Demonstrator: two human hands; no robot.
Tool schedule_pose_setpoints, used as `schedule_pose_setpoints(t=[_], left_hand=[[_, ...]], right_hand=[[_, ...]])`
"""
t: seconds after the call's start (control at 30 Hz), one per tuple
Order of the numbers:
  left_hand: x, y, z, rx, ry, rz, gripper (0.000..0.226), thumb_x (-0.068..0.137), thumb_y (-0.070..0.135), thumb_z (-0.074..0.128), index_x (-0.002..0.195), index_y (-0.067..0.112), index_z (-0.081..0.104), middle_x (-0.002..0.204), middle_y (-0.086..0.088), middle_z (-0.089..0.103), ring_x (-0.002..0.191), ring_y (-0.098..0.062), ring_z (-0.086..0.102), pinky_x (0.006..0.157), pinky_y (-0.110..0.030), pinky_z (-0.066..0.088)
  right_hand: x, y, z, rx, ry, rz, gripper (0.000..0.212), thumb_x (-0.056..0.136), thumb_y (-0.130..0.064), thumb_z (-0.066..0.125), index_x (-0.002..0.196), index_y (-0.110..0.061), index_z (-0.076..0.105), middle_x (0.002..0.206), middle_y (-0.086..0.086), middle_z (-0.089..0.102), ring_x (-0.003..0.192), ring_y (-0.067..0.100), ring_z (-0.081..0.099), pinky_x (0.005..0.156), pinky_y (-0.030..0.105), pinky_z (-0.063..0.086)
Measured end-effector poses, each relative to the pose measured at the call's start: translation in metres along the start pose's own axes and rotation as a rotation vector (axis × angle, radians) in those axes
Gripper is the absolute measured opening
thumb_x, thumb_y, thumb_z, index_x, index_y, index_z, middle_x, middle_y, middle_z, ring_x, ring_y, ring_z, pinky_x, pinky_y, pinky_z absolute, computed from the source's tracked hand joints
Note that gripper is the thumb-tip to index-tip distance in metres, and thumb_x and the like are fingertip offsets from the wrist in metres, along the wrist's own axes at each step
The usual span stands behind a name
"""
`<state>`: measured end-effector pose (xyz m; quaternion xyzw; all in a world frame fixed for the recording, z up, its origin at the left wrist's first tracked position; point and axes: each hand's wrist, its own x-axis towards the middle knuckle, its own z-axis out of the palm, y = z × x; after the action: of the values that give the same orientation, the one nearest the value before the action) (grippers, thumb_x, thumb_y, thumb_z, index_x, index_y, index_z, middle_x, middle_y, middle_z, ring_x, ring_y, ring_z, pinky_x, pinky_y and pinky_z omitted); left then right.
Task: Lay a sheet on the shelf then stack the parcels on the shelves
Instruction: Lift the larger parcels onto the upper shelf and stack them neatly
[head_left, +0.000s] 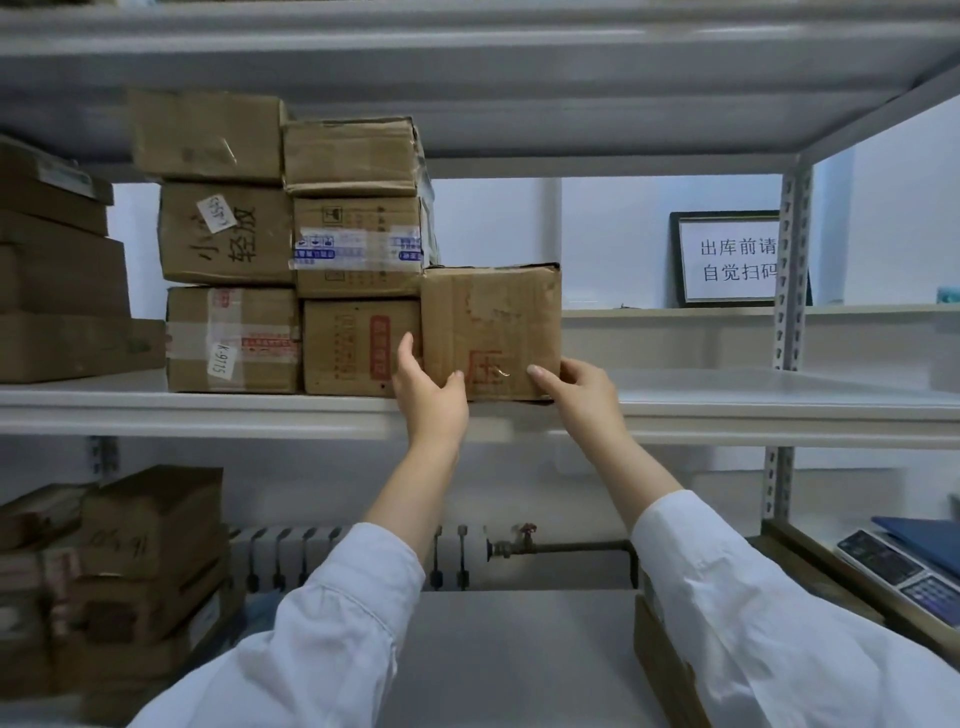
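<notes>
A brown cardboard parcel (493, 322) with a red printed character stands on the middle shelf (753, 400), at the right end of a row of stacked parcels (291, 244). My left hand (428, 392) holds its lower left corner, thumb on the front face and fingers reaching up along the left side. My right hand (576, 387) holds the lower right corner, thumb on the front face and the other fingers hidden. A pale sheet covers the shelf board under the parcels.
More parcels are stacked at the far left (57, 270) and on the lower shelf's left side (130, 571). A framed sign (732, 257) stands behind the shelf on the right. A metal upright (792, 270) borders the bay. A scale (904, 571) sits at lower right.
</notes>
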<state>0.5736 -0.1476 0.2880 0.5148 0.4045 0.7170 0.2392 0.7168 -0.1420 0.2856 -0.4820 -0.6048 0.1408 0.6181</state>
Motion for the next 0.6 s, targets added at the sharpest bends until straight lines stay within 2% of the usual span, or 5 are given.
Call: schedule_pose_setpoints(t=[0.13, 0.27, 0.37, 0.47, 0.6], left_hand=[[0.003, -0.01, 0.001, 0.022, -0.034, -0.004, 0.055, 0.095, 0.007, 0.049, 0.145, 0.014, 0.028, 0.149, -0.006, 0.026, 0.136, -0.02, 0.031, 0.098, -0.021, 0.027], [0.003, -0.022, 0.006, 0.047, 0.009, -0.016, 0.057, 0.093, 0.01, 0.053, 0.144, 0.015, 0.03, 0.147, -0.005, 0.031, 0.135, -0.021, 0.032, 0.111, -0.032, 0.029], [-0.005, -0.035, 0.015, 0.028, 0.179, -0.072, 0.053, 0.088, 0.012, 0.057, 0.137, 0.015, 0.037, 0.14, -0.005, 0.041, 0.129, -0.023, 0.038, 0.109, -0.042, 0.033], [-0.02, -0.039, 0.028, -0.144, 0.381, -0.171, 0.04, 0.088, 0.007, 0.052, 0.126, 0.012, 0.044, 0.13, -0.005, 0.048, 0.12, -0.024, 0.046, 0.106, -0.044, 0.036], [-0.032, -0.042, 0.051, -0.461, 0.508, -0.517, 0.036, 0.088, 0.002, 0.046, 0.124, 0.006, 0.043, 0.128, -0.013, 0.05, 0.109, -0.029, 0.053, 0.09, -0.035, 0.04]], right_hand=[[0.004, 0.006, 0.006, -0.05, 0.011, 0.017, 0.029, 0.094, -0.032, 0.053, 0.11, -0.011, 0.065, 0.105, 0.007, 0.069, 0.099, 0.024, 0.061, 0.078, 0.033, 0.044], [0.001, 0.013, 0.008, 0.016, -0.015, 0.003, 0.031, 0.094, -0.026, 0.053, 0.123, -0.015, 0.06, 0.118, 0.005, 0.065, 0.108, 0.022, 0.059, 0.09, 0.035, 0.045], [-0.009, 0.019, 0.003, 0.099, 0.053, 0.005, 0.044, 0.093, -0.029, 0.057, 0.134, -0.016, 0.05, 0.122, -0.006, 0.054, 0.108, 0.013, 0.053, 0.094, 0.031, 0.045], [-0.017, 0.031, -0.006, 0.093, 0.115, 0.003, 0.032, 0.094, -0.025, 0.055, 0.122, -0.011, 0.058, 0.114, -0.001, 0.06, 0.102, 0.013, 0.056, 0.089, 0.03, 0.047], [-0.024, 0.051, -0.023, 0.075, 0.111, 0.036, 0.017, 0.092, -0.015, 0.056, 0.103, -0.008, 0.067, 0.094, 0.0, 0.064, 0.092, 0.013, 0.058, 0.079, 0.023, 0.044]])
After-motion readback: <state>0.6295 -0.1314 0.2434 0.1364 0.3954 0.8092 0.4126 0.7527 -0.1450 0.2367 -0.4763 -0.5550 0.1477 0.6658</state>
